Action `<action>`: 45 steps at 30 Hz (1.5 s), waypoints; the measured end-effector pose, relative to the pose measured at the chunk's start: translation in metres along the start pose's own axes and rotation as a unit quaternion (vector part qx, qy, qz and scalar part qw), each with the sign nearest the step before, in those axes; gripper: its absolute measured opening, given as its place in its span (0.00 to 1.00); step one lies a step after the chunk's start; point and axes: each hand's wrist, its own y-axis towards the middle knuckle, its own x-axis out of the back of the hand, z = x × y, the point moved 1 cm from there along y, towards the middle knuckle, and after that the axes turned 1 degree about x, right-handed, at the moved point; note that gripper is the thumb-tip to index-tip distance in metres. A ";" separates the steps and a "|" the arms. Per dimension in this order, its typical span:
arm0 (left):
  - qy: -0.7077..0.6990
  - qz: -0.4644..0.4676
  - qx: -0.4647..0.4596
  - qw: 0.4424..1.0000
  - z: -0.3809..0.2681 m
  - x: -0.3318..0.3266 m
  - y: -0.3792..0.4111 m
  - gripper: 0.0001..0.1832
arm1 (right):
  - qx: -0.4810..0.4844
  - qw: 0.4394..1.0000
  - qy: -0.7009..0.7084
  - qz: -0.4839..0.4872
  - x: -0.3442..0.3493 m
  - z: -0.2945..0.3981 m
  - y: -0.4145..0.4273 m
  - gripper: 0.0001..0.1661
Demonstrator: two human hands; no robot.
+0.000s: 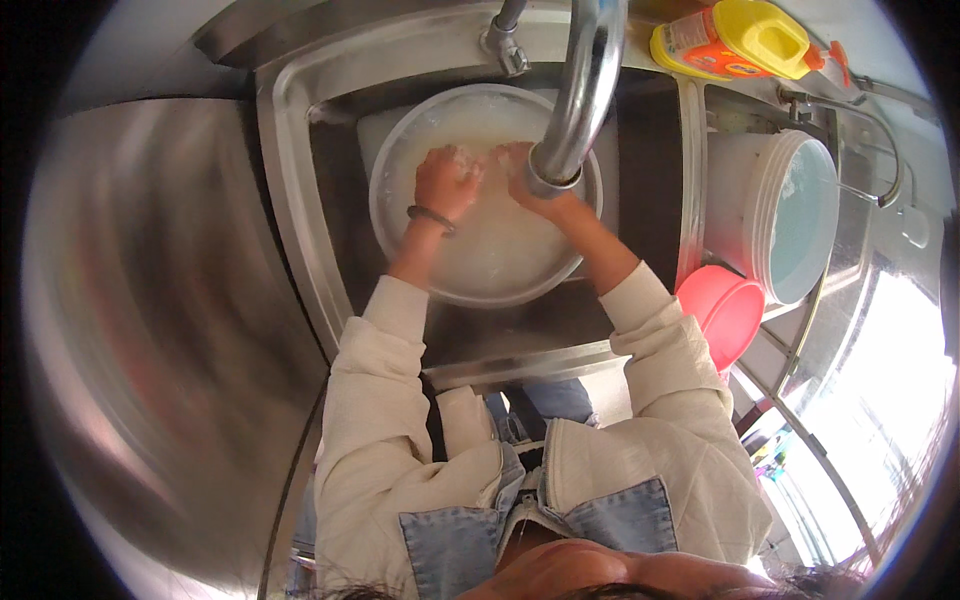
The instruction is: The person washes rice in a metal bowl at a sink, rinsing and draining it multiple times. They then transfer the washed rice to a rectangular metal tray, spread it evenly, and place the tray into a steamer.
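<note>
A large round pale basin (pixel 381 225) sits in a stainless steel sink (pixel 300 217), holding cloudy whitish water (pixel 491 251). Both of my hands are inside it. With a dark band on its wrist, my left hand (pixel 446 180) has curled fingers, and some whitish matter shows at the fingertips. My right hand (pixel 517 169) is close beside it on the right, its fingers dipping into the cloudy water. The chrome faucet spout (pixel 581 97) hangs over the basin and covers part of my right hand. Whatever lies between or under my fingers is hidden.
At the back right lies a yellow detergent jug (pixel 757 37). A white bucket (pixel 765 202) of water stands right of the sink under a thin curved tap (pixel 892 172). A pink tub (pixel 720 311) is near my right forearm. A steel surface (pixel 165 300) extends on the left.
</note>
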 end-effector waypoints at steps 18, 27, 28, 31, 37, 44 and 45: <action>-0.087 0.093 0.171 0.977 0.186 -0.056 0.013 0.27 | -0.168 0.974 0.039 0.149 -0.037 -0.051 0.006 0.47; -0.012 0.127 0.098 0.987 0.168 -0.071 -0.068 0.22 | -0.269 0.925 0.219 0.154 -0.074 -0.046 -0.033 0.52; 0.016 0.118 0.121 0.985 0.162 -0.076 -0.073 0.22 | -0.278 0.901 0.285 0.172 -0.067 -0.036 -0.036 0.52; 0.038 0.061 0.222 0.972 0.139 -0.093 -0.084 0.23 | -0.323 0.833 0.415 0.171 -0.085 -0.021 -0.045 0.46; -0.117 -0.146 0.306 0.933 0.072 -0.098 -0.077 0.24 | -0.173 0.889 0.423 0.018 -0.119 -0.022 -0.055 0.27; -0.179 -0.107 0.286 0.935 0.011 -0.056 -0.059 0.28 | -0.226 0.955 0.163 -0.099 -0.074 -0.004 -0.049 0.20; -0.159 -0.094 0.294 0.938 0.012 -0.051 -0.058 0.28 | -0.234 0.961 0.122 -0.079 -0.062 0.003 -0.048 0.17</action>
